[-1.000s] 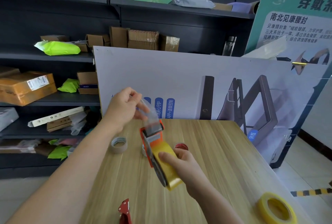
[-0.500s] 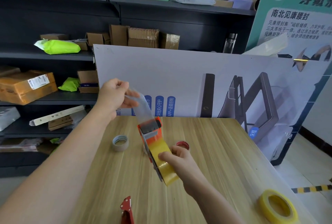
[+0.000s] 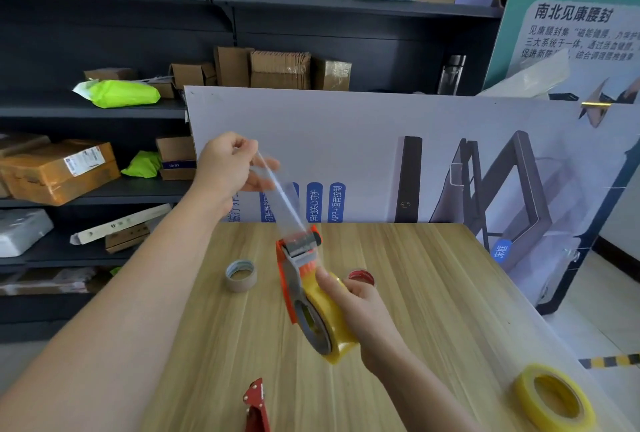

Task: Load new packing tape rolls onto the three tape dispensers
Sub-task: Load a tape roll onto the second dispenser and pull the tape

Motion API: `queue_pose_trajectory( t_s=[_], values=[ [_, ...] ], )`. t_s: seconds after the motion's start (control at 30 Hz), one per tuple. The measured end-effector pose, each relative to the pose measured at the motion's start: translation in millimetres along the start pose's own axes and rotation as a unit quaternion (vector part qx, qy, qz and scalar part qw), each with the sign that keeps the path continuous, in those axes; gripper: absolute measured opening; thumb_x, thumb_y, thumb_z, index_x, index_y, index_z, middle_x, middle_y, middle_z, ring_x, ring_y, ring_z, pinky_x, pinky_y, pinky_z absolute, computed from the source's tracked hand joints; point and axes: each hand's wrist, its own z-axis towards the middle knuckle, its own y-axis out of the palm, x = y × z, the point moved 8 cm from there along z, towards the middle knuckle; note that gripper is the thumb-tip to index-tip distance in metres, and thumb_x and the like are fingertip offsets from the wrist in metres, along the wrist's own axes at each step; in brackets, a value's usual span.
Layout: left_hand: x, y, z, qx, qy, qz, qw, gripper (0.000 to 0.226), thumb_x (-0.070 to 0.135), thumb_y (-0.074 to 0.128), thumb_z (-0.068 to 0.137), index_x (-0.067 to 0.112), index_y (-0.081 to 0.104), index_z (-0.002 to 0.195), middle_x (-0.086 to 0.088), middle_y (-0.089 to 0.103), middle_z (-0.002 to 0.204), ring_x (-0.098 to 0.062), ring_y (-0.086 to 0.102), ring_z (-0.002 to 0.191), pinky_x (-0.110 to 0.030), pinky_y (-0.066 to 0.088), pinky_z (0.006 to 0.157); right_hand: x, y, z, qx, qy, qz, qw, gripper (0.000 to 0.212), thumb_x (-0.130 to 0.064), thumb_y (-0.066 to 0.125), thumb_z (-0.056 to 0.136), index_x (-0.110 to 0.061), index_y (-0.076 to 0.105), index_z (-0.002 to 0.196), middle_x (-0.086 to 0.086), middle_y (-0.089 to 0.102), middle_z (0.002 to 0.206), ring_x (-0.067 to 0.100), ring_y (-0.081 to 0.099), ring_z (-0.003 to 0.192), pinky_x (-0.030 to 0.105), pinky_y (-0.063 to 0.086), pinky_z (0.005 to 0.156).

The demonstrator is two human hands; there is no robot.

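Fingers [image 3: 247,147] of left hand [image 3: 225,168] pinched shut on free end of clear tape strip [image 3: 282,204], drawn taut up-left from orange dispenser [image 3: 294,272]. Right hand [image 3: 360,303] wrapped around yellow tape roll [image 3: 332,317] mounted on dispenser, thumb on roll's top; dispenser held above wooden surface [image 3: 433,293]. On surface: grey-brown roll [image 3: 241,275] left of dispenser, red roll [image 3: 362,276] behind right hand, spare yellow roll [image 3: 554,397] near right, red dispenser [image 3: 258,404] at bottom edge.
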Motion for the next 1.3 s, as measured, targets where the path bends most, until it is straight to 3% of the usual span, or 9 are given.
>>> queue_pose_trajectory(
  t_s=[0.17,0.27,0.33,0.47,0.6,0.77,1.0,1.2,1.3],
  values=[
    [-6,-22,16,0.065,-0.014,-0.040,0.997,0.017,0.022,0.041,0.101,0.010,0.052,0.094,-0.010,0.073,0.089,-0.020,0.068,0.052,-0.032,0.057,0.054,-7,0,0,-0.029,-0.009,-0.013,0.999,0.022,-0.033,0.067,0.074,-0.013,0.057,0.076,0.004,0.053,0.070,0.013,0.053,0.062,0.022,0.039,0.058],
    [2,-12,18,0.027,0.008,-0.012,1.000,0.018,0.020,0.040,0.102,0.010,0.050,0.090,-0.010,0.073,0.088,-0.023,0.067,0.052,-0.033,0.057,0.052,-2,3,1,-0.023,0.008,0.003,1.000,0.031,-0.035,0.069,0.084,-0.005,0.067,0.084,0.001,0.068,0.070,0.010,0.066,0.062,0.021,0.051,0.058],
    [7,-9,19,0.025,0.016,0.004,1.000,0.017,0.019,0.041,0.101,0.009,0.051,0.092,-0.010,0.072,0.088,-0.023,0.070,0.061,-0.033,0.058,0.053,1,1,2,-0.008,0.011,-0.007,1.000,0.040,-0.045,0.070,0.083,-0.006,0.072,0.090,0.006,0.076,0.081,0.018,0.074,0.076,0.032,0.058,0.072],
    [8,-24,29,0.072,0.011,0.004,0.997,0.016,0.020,0.040,0.102,0.010,0.049,0.094,-0.007,0.072,0.087,-0.020,0.067,0.053,-0.033,0.058,0.055,-3,5,2,-0.036,-0.003,-0.020,0.999,0.049,-0.040,0.067,0.071,0.001,0.068,0.096,0.008,0.069,0.079,0.018,0.064,0.072,0.033,0.050,0.068],
    [10,-22,34,0.047,0.013,0.037,0.998,0.017,0.021,0.041,0.101,0.009,0.049,0.093,-0.007,0.072,0.085,-0.024,0.067,0.055,-0.034,0.059,0.056,2,6,3,-0.029,0.012,-0.008,0.999,0.048,-0.039,0.063,0.064,-0.001,0.068,0.094,0.002,0.066,0.075,0.015,0.062,0.070,0.030,0.047,0.067],
    [-17,-25,41,0.045,-0.022,0.048,0.998,0.020,0.020,0.042,0.101,0.004,0.054,0.098,-0.009,0.072,0.086,-0.026,0.068,0.058,-0.041,0.060,0.067,8,4,4,-0.014,0.017,0.004,1.000,0.045,-0.044,0.067,0.066,-0.006,0.073,0.090,0.013,0.074,0.084,0.016,0.068,0.073,0.030,0.051,0.067],
    [-70,-32,43,0.060,-0.080,0.089,0.991,0.020,0.018,0.047,0.099,0.010,0.054,0.082,-0.014,0.064,0.079,-0.024,0.060,0.054,-0.044,0.059,0.070,5,-4,3,-0.011,0.023,0.036,0.999,0.055,-0.048,0.068,0.058,-0.006,0.072,0.094,0.006,0.076,0.082,0.017,0.071,0.075,0.026,0.052,0.064],
    [-120,-17,29,0.022,-0.155,0.094,0.983,0.007,0.007,0.048,0.097,0.010,0.052,0.092,-0.014,0.065,0.077,-0.023,0.053,0.052,-0.035,0.053,0.057,5,-17,7,0.013,0.051,0.078,0.996,0.050,-0.044,0.070,0.059,-0.011,0.070,0.097,0.013,0.076,0.093,0.031,0.073,0.088,0.042,0.057,0.081],
    [-144,-6,16,-0.006,-0.178,0.103,0.979,0.013,0.000,0.049,0.091,0.012,0.055,0.092,-0.014,0.065,0.074,-0.023,0.054,0.054,-0.033,0.051,0.057,6,-23,10,0.020,0.066,0.107,0.992,0.055,-0.044,0.071,0.058,-0.011,0.068,0.102,0.015,0.075,0.098,0.029,0.072,0.084,0.038,0.058,0.073]
  ],
)
